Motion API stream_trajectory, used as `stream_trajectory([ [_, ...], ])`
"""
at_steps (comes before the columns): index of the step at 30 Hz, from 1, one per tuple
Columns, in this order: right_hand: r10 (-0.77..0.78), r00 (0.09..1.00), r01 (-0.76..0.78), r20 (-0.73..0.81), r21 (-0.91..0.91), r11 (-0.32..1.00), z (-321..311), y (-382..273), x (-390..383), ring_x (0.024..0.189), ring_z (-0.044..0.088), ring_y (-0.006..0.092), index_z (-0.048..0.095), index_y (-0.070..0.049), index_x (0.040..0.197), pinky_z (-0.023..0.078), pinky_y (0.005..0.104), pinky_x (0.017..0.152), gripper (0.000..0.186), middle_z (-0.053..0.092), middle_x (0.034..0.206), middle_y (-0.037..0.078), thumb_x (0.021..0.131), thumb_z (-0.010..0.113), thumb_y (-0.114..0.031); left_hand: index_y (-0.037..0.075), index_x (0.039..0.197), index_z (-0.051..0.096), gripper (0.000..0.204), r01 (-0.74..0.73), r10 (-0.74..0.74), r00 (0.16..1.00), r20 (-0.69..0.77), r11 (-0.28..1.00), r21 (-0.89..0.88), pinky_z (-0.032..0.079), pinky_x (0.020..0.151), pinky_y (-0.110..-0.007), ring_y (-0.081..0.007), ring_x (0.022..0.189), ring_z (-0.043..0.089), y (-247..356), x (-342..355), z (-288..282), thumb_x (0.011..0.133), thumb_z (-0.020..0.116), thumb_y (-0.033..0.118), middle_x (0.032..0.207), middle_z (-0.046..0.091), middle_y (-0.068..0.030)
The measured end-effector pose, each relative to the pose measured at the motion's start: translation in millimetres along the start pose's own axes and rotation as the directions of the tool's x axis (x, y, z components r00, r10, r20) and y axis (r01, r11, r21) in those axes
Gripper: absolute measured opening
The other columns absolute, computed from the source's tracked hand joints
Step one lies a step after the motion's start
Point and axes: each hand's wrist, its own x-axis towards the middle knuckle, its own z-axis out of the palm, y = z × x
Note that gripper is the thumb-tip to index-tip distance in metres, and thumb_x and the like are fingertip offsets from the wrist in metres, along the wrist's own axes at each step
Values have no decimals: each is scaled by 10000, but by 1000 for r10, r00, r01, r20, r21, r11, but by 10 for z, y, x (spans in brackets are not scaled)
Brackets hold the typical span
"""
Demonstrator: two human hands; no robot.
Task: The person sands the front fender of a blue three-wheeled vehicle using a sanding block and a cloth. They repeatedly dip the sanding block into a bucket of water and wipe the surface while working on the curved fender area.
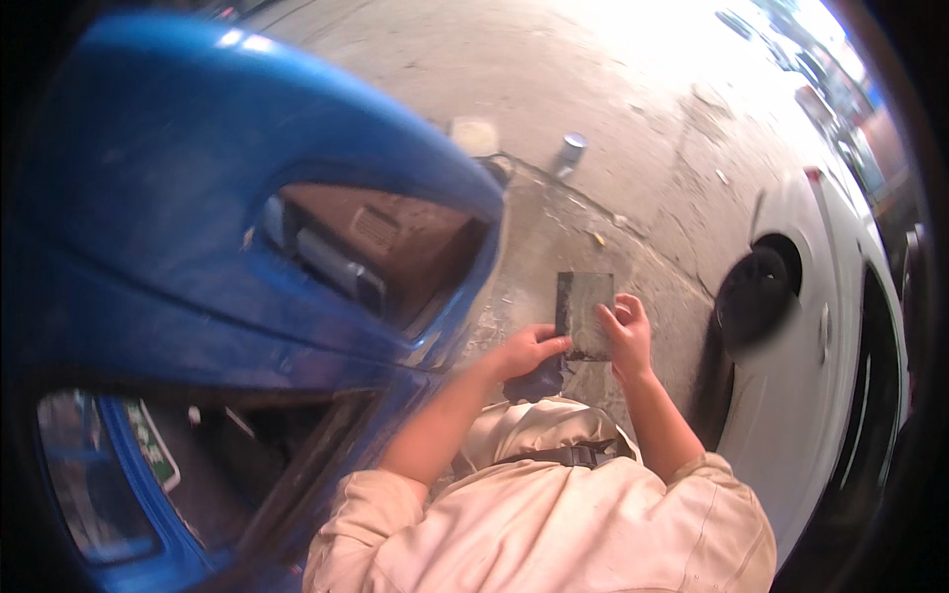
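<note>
A dark grey rectangular sheet (583,308), which looks like sandpaper, is held flat in front of my waist. At its lower left edge, my left hand (527,352) pinches it with the thumb on top. My right hand (631,338) grips the right edge, thumb across the face and fingers partly curled. Below the left hand shows something dark blue (539,381), partly hidden, whose kind I cannot make out. Close to my left arm stands a blue car body (198,198) with an opening in its side.
A white car (791,385) with a dark wheel (756,299) stands to the right. On the concrete floor (554,74) are a small can (572,148), a pale flat block (474,136) and a small yellow piece (599,239). A crack runs across the floor.
</note>
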Motion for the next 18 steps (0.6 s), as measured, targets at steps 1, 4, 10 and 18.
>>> stream_trajectory([
  [1,3,1000,-3,-14,7,1000,-26,2,-14,838,674,127,566,-37,1269,538,276,722,423,739,968,90,942,824,-111,8,1297,714,359,9,-8,1000,-8,998,67,531,928,-317,-140,1006,672,18,45,10,1045,693,263,1134,761,-58],
  [4,-8,998,9,-61,19,1000,-94,18,15,819,671,124,564,-53,1230,540,281,702,396,737,951,82,946,829,-134,8,1262,705,311,-173,176,984,-3,968,180,531,897,-307,-117,987,652,16,207,2,1064,669,244,1097,743,-35],
  [10,-52,993,50,-102,-15,999,-280,81,370,789,662,124,553,-64,1190,539,293,681,398,731,935,73,937,845,-160,7,1221,729,291,-234,235,972,-17,971,46,532,865,-304,-114,948,650,-12,606,93,1060,676,243,1048,744,-23],
  [18,204,975,-220,88,249,943,-862,48,1513,877,689,177,583,-99,1226,565,352,762,342,721,997,67,974,784,-214,1,1163,754,321,-130,171,957,-234,975,182,528,803,-319,-106,875,639,248,1629,345,1040,702,293,995,748,-21],
])
